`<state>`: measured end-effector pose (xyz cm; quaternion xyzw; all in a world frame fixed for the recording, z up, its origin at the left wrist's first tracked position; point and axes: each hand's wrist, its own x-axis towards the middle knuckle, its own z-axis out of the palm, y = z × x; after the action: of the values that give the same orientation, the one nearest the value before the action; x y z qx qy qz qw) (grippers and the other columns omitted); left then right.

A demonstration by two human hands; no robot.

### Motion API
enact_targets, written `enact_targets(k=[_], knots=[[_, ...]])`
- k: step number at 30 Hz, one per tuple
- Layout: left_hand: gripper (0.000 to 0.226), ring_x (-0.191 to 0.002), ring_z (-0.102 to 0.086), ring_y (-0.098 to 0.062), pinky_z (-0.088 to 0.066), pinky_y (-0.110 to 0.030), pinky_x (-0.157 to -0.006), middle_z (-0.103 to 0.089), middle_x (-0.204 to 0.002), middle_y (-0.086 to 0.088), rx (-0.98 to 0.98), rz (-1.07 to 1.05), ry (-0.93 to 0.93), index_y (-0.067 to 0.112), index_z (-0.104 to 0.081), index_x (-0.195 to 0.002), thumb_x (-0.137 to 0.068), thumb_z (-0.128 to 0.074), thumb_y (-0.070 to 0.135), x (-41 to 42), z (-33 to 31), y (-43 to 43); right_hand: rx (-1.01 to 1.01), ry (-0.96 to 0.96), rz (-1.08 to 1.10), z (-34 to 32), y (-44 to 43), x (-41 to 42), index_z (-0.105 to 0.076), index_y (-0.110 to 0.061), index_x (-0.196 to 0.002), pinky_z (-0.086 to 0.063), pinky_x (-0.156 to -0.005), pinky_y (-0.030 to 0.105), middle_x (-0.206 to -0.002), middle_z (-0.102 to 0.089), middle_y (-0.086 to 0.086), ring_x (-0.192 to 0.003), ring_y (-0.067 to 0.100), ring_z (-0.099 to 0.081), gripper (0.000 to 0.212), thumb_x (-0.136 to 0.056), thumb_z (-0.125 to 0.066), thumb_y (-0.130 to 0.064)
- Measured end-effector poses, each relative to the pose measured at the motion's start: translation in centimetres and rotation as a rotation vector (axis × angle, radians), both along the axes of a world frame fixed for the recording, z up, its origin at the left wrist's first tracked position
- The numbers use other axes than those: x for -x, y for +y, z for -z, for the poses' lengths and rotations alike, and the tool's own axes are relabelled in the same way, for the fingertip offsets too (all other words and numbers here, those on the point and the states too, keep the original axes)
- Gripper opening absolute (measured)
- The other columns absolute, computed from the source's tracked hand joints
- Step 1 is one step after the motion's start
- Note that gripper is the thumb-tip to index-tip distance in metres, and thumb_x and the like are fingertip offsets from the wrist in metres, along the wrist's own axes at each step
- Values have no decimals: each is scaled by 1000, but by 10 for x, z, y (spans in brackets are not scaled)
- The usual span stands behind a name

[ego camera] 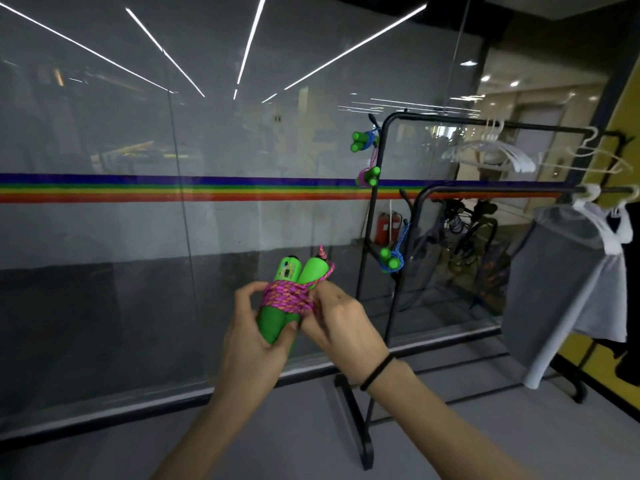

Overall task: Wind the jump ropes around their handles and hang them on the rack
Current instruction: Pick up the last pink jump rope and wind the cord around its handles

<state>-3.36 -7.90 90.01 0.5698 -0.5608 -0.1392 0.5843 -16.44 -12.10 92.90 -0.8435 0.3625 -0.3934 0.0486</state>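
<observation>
**A:** Why does the left hand (252,327) sit so low on the green handles (273,323), in the lower middle of the frame?

**B:** Its fingers curl round their bare lower ends and the thumb presses across the front. That clamps the two handles side by side and leaves the pink rope (284,297) uncovered in its coil above

**A:** And the right hand (339,323)?

**B:** Its fingertips are bunched together and pinch the rope at the coil's right edge. One strand runs up from there past the right handle, with a short pink tip poking out above. I'd judge the winding nearly done and the loose end being tucked in so the coil cannot slip

**A:** Where will it go?

**B:** Presumably on the rack (354,414), right of centre. Three wound ropes hang down its near upright: a blue bundle (363,140) at the top corner, a pink bundle (367,175) just below, and a lower blue bundle (391,259) well beneath. They are spaced apart, so none crowds another

**A:** Any risk?

**B:** If the tuck is loose, the coil may unwind once it hangs
</observation>
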Motion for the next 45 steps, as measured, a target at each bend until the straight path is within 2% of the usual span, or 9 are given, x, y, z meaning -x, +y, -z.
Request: enact_targets(k=[7,14,19,26,29,33,35,39,45], knots=[[55,-74,-64,-27,-53,-45,-66,-63,-88,-7,-1,38,12,38,-39,-113,-74,-71,17,15,-13,-12,50,-63,210,-12,0,-6,-49,-1,-99,-43,-60,42,-100,-55,21,-76,46,-57,34,-82,-39,-28],[52,-67,-64,-16,-48,-31,-61,-63,-73,-1,-26,6,70,38,-41,-108,-72,-74,20,12,-17,-2,38,-158,144,-9,4,-4,-58,0,-97,-43,-69,39,-95,-60,20,-79,39,-60,18,-82,-51,-8],[58,-66,-64,-11,-50,-28,-61,-63,-72,2,-35,-22,108,38,-45,-109,-63,-81,32,5,-20,8,19,-223,82,-9,10,2,-62,-9,-84,-41,-65,27,-75,-65,8,-69,22,-60,10,-80,-59,-17],[52,-58,-64,-19,-54,-39,-57,-62,-64,-5,-20,-26,89,41,-50,-100,-59,-82,32,1,-17,15,31,-169,26,0,18,1,-55,-12,-79,-39,-58,29,-70,-56,-4,-60,13,-49,5,-81,-57,-16],[51,-55,-62,-14,-52,-31,-56,-61,-62,-2,-23,-44,131,40,-52,-99,-59,-83,32,0,-16,18,14,-188,-29,-3,20,0,-58,-16,-80,-46,-59,29,-70,-61,-1,-60,12,-54,2,-79,-59,-18],[47,-42,-56,-1,-43,-15,-42,-58,-61,-2,-27,-50,238,28,-56,-100,-63,-83,17,-4,-18,21,-60,-249,-137,-6,23,1,-71,-18,-89,-49,-66,14,-76,-66,-1,-67,9,-61,16,-78,-60,-15],[49,-44,-58,-2,-46,-18,-43,-59,-63,-6,-36,-61,227,28,-56,-101,-61,-84,19,-6,-16,22,-178,-276,-185,-4,20,2,-73,-19,-90,-53,-71,18,-81,-69,-2,-70,10,-65,18,-78,-61,-13],[52,-59,-64,-18,-55,-43,-58,-61,-64,-3,-64,-128,120,37,-54,-98,-56,-84,33,-10,-7,23,-351,-322,-211,0,14,2,-72,-24,-82,-57,-73,43,-67,-67,-1,-66,23,-67,16,-76,-70,-9],[52,-60,-60,-10,-49,-31,-59,-58,-62,1,-65,-150,50,36,-54,-100,-56,-83,35,-11,0,25,-405,-223,-263,8,13,1,-67,-17,-89,-53,-67,39,-63,-57,6,-58,28,-60,18,-78,-67,-3]])
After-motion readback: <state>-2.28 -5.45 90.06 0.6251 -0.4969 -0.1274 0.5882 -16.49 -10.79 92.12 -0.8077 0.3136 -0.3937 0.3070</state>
